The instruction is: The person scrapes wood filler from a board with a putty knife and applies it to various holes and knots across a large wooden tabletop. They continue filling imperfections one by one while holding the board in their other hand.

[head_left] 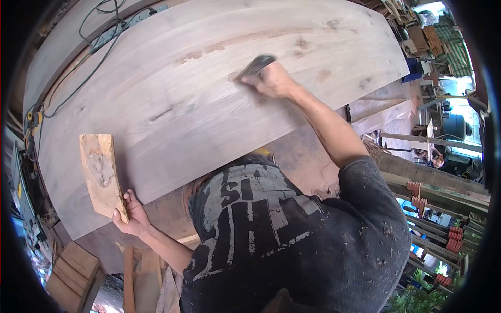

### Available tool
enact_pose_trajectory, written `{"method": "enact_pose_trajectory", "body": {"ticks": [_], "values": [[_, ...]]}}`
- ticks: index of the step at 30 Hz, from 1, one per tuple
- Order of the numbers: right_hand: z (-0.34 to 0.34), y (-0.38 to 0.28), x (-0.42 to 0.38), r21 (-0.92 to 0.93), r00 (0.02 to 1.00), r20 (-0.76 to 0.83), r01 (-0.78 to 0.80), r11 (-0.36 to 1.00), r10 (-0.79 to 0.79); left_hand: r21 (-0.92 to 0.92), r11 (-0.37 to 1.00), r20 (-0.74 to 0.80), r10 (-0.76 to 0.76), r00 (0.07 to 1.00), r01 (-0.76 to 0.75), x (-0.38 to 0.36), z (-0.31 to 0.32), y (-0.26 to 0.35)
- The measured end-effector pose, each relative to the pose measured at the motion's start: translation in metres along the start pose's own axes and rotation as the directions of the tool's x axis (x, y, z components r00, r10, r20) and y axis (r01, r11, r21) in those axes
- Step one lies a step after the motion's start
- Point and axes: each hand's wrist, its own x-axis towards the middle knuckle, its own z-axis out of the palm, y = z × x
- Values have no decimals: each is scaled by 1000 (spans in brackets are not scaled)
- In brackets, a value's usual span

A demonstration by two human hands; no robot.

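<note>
A large pale wooden board (172, 78) with knots and cracks spans the view. My left hand (133, 215) grips the lower end of a small wooden piece (99, 169), which is raised near the board's left part and has a dark stained patch. Over the upper middle of the board, my right hand (269, 81) is closed round a dark flat tool (258, 65), blurred by motion, whose lower edge is at the board's surface. What kind of tool it is I cannot tell.
A dark cable (86, 86) and a power strip (107, 37) lie at the upper left, with a yellow-black tool (34, 122) at the left edge. Red clamps (455, 239) stand at the lower right. A wooden block (73, 276) is at the lower left.
</note>
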Motion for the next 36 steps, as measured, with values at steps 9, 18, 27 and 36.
{"method": "enact_pose_trajectory", "body": {"ticks": [9, 18, 27, 36], "values": [[17, -18, -4, 426, 767, -112, -537, 728, 631, -16, 1000, -4, -25, 1000, 25, -1, -6, 3], [34, -49, 0, 379, 855, -99, -440, 814, 509, -41, 999, -6, -8, 1000, 8, 1, -1, -1], [8, -12, -12, 930, 887, 145, -273, 245, 438, -75, 997, 24, 11, 1000, -9, 1, -17, 1], [-83, 74, 118, 276, 900, -385, -99, 956, 204, -130, 991, -34, -14, 999, 10, -8, 10, -2]]}}
